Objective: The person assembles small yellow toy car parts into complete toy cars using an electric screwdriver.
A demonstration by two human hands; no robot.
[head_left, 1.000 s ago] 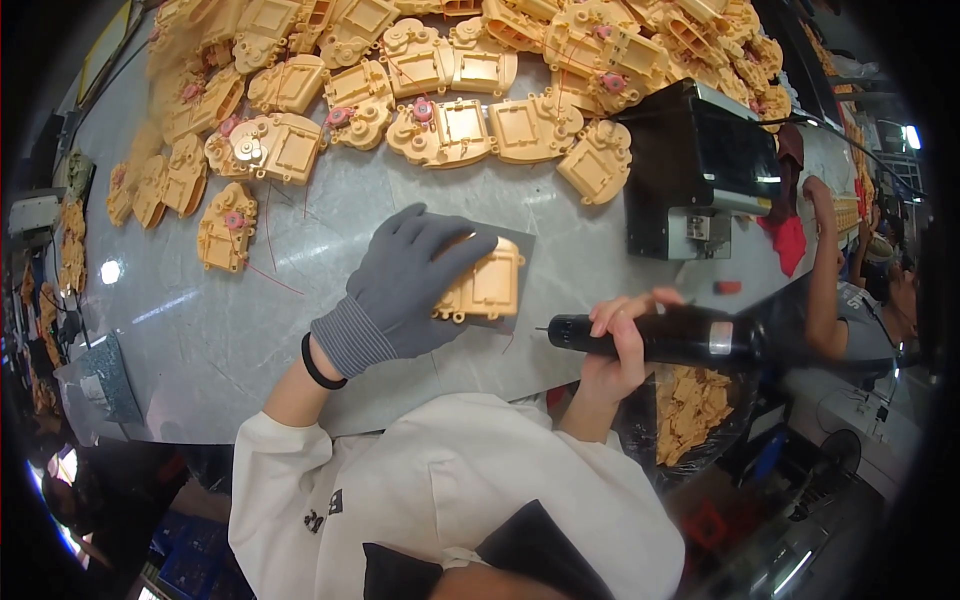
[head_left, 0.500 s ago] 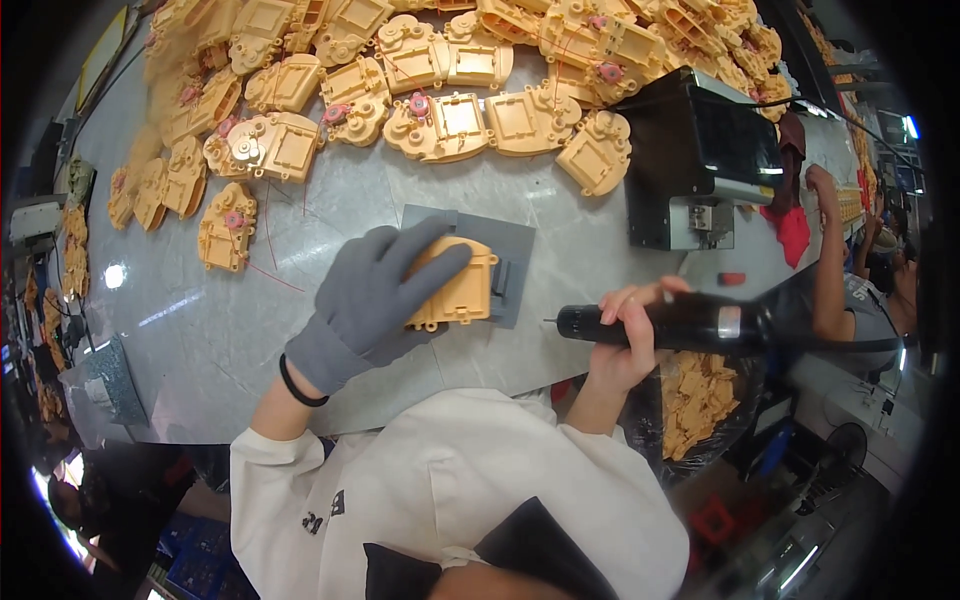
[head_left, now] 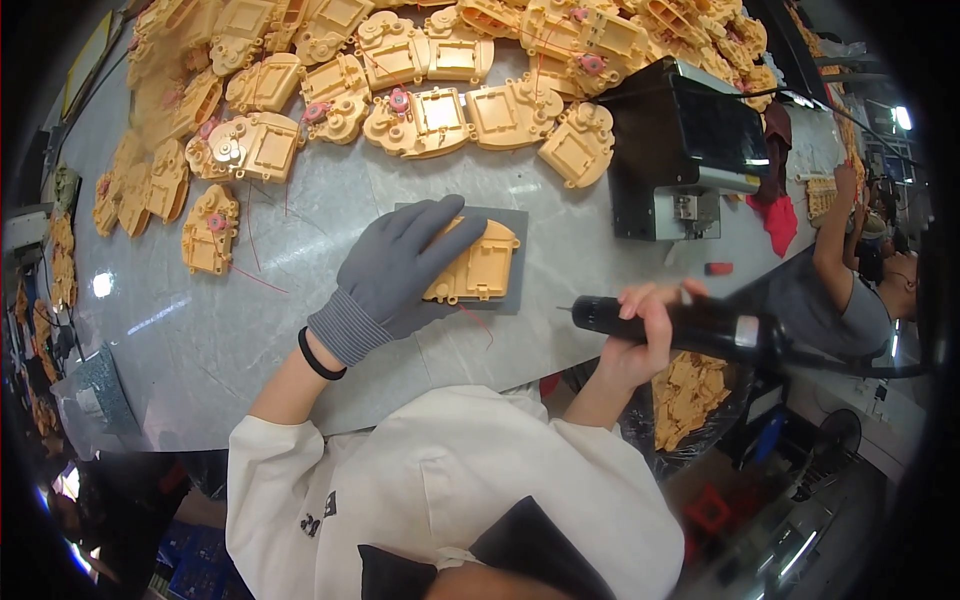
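Observation:
My left hand, in a grey glove, is closed on a yellow plastic housing. The housing lies over a dark grey fixture plate on the table, covering most of it, and a thin red wire hangs from its near edge. My bare right hand is wrapped round a black electric screwdriver. Its thin bit points left toward the housing, a short gap away from it.
Many similar yellow housings crowd the far side of the grey table. A black box-shaped machine stands at the right, near a red cloth. Below the right edge is a lined bin of yellow parts. A co-worker sits far right.
My left hand has moved the housing slightly right, so it covers more of the fixture plate. The red wire now shows below it. The screwdriver stays apart, still pointing left.

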